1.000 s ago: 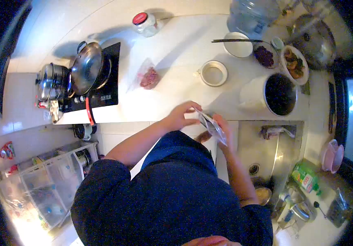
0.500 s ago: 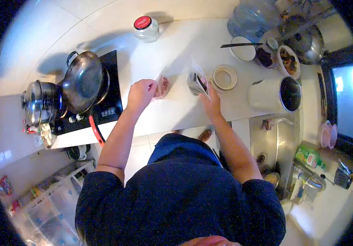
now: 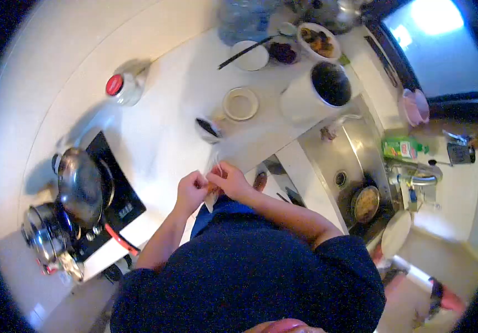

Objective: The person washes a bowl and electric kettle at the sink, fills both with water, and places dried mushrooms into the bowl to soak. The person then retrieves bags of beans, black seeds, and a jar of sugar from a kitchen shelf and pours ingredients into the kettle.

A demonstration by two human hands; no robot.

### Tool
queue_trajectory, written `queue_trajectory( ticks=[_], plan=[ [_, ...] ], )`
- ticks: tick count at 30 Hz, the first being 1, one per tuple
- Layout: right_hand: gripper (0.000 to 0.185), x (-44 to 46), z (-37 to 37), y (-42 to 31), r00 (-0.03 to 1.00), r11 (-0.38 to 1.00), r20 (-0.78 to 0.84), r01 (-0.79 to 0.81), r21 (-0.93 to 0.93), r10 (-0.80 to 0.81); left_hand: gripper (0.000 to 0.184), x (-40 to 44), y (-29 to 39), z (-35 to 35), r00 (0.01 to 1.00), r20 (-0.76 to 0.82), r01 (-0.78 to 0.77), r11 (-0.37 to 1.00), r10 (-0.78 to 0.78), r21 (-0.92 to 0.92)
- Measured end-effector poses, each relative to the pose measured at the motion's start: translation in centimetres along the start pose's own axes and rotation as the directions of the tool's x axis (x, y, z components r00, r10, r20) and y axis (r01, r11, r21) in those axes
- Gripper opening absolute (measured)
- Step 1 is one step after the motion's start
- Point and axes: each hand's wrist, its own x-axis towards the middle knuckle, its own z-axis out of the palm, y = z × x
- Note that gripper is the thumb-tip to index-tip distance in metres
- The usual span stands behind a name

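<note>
Both hands are close together at the counter's front edge, over my lap. My left hand (image 3: 192,190) has its fingers closed on a clear plastic bag (image 3: 212,198) with pinkish contents. From the other side, my right hand (image 3: 229,181) pinches the same bag, whose upper part rises between the hands. Beyond them, an open pouch (image 3: 209,129) with a dark inside stands on the white counter (image 3: 164,133), not held. Just right of the pouch is a small round cream bowl (image 3: 240,104).
A red-lidded jar (image 3: 123,89) stands at the back. On the left, a wok (image 3: 79,187) and a steel pot (image 3: 45,231) are at the cooktop (image 3: 125,206). A large white pot (image 3: 316,91) lies beside the sink (image 3: 355,150); a food plate (image 3: 319,43) is behind it.
My left hand has lifted the bag from the counter and brought it near my body. My right hand has let go of the pouch and joined it. The view has turned.
</note>
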Motion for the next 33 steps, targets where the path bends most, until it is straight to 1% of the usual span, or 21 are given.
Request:
queue_trajectory(
  ticks=[2,3,5,6,8,9,10,11,12,13,15,17,18,21,23,25,26,29,31,32,33],
  plan=[
    [0.019,-0.6,-2.5,1.1,0.998,0.978,0.061,-0.041,0.205,0.029,0.024,0.1,1.4,0.7,0.998,0.042,0.045,0.997,-0.043,-0.056],
    [0.019,-1.8,-3.6,1.2,0.999,0.977,0.036,-0.036,0.212,0.029,0.024,0.0,2.4,0.9,0.996,0.061,0.076,0.994,-0.071,-0.082],
    [0.020,-4.4,-6.9,1.2,1.000,0.976,0.002,-0.023,0.216,0.023,0.024,0.4,4.0,2.2,0.996,-0.048,0.073,0.986,-0.081,-0.149],
    [0.022,-5.6,-9.0,1.6,0.998,0.991,-0.013,0.067,0.112,-0.066,0.024,0.5,4.9,3.2,0.990,-0.108,0.074,0.981,-0.094,-0.181],
    [0.027,-7.1,-12.8,2.4,0.971,0.966,-0.004,0.238,-0.098,-0.240,0.024,0.5,6.6,5.3,0.993,-0.114,0.013,0.989,-0.030,-0.147],
    [0.026,-6.5,-14.6,2.8,0.920,0.948,-0.241,0.276,-0.161,-0.309,0.023,0.7,7.7,6.3,0.993,-0.120,-0.016,0.992,0.001,-0.126],
    [0.025,-5.6,-16.1,3.3,0.810,0.930,-0.460,0.290,-0.227,-0.364,0.024,1.0,8.9,7.0,0.993,-0.110,-0.042,0.993,0.031,-0.106],
    [0.025,-4.7,-17.4,3.6,0.646,0.915,-0.648,0.280,-0.290,-0.403,0.024,1.5,9.5,7.6,0.990,-0.143,-0.036,0.990,0.017,-0.135],
    [0.024,-3.6,-18.8,2.3,0.600,0.900,-0.670,0.284,-0.332,-0.437,0.024,2.1,9.9,8.2,0.985,-0.174,-0.030,0.986,0.001,-0.164],
    [0.023,-2.1,-20.5,0.6,0.553,0.883,-0.688,0.285,-0.374,-0.470,0.024,2.6,10.3,8.9,0.979,-0.205,-0.025,0.981,-0.016,-0.194],
    [0.021,0.4,-21.9,-1.2,0.600,0.905,-0.680,0.328,-0.271,-0.421,0.024,3.2,10.3,10.0,0.973,-0.227,-0.009,0.985,-0.030,-0.172],
    [0.020,2.8,-21.3,-1.7,0.774,0.937,-0.580,0.346,0.055,-0.252,0.024,3.7,10.6,11.2,0.969,-0.230,0.056,0.988,-0.088,-0.140],
    [0.017,3.2,-21.1,-0.9,0.771,0.940,-0.590,0.336,0.061,-0.238,0.024,3.7,9.7,11.0,0.970,-0.224,0.072,0.993,-0.092,-0.098],
    [0.027,0.7,-21.9,0.2,0.677,0.844,-0.706,0.488,0.222,-0.205,0.025,4.1,9.1,11.4,0.962,-0.239,0.112,0.988,-0.135,-0.108],
    [0.028,0.0,-24.1,4.0,0.601,0.828,-0.695,0.560,0.012,-0.396,0.025,4.2,8.2,11.1,0.962,-0.194,0.168,0.976,-0.193,-0.138],
    [0.029,-0.2,-25.7,7.4,0.565,0.820,-0.675,0.562,-0.106,-0.475,0.026,4.5,7.9,11.1,0.962,-0.158,0.197,0.968,-0.222,-0.158],
    [0.030,-0.2,-26.1,6.9,0.571,0.837,-0.680,0.535,-0.117,-0.460,0.026,4.6,7.8,11.1,0.964,-0.144,0.200,0.967,-0.223,-0.161],
    [0.026,-1.3,-26.9,4.4,0.593,0.725,-0.743,0.653,0.219,-0.310,0.026,5.0,8.6,11.3,0.968,-0.120,0.206,0.969,-0.222,-0.137],
    [0.025,-2.3,-27.0,2.5,0.533,0.720,-0.803,0.663,0.203,-0.265,0.025,5.3,8.9,11.1,0.971,-0.108,0.201,0.973,-0.213,-0.113],
    [0.026,-2.5,-27.6,4.5,0.490,0.711,-0.720,0.703,-0.006,-0.491,0.025,5.3,8.9,10.9,0.973,-0.104,0.195,0.975,-0.206,-0.104],
    [0.024,-2.8,-27.7,5.0,0.481,0.707,-0.701,0.705,-0.048,-0.527,0.025,5.3,9.0,10.8,0.975,-0.099,0.189,0.978,-0.198,-0.093]
  ],
)
